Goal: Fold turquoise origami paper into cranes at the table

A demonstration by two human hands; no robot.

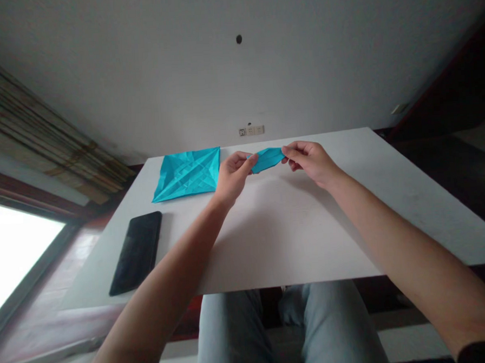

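A small folded piece of blue paper [267,159] is held up above the far part of the white table. My left hand [235,173] pinches its left end between thumb and fingers. At the other end, the fingertips of my right hand [306,159] are closed on the paper's right corner. Left of my left hand lies a larger blue paper sheet [188,174], spread out and marked with many crossing creases. My fingers cover both ends of the folded piece.
On the left of the white table [294,244] lies a black phone [136,253], close to my left forearm. The table's far edge runs along a grey wall with sockets [251,130]. A patterned curtain [48,126] and a bright window stand at the left.
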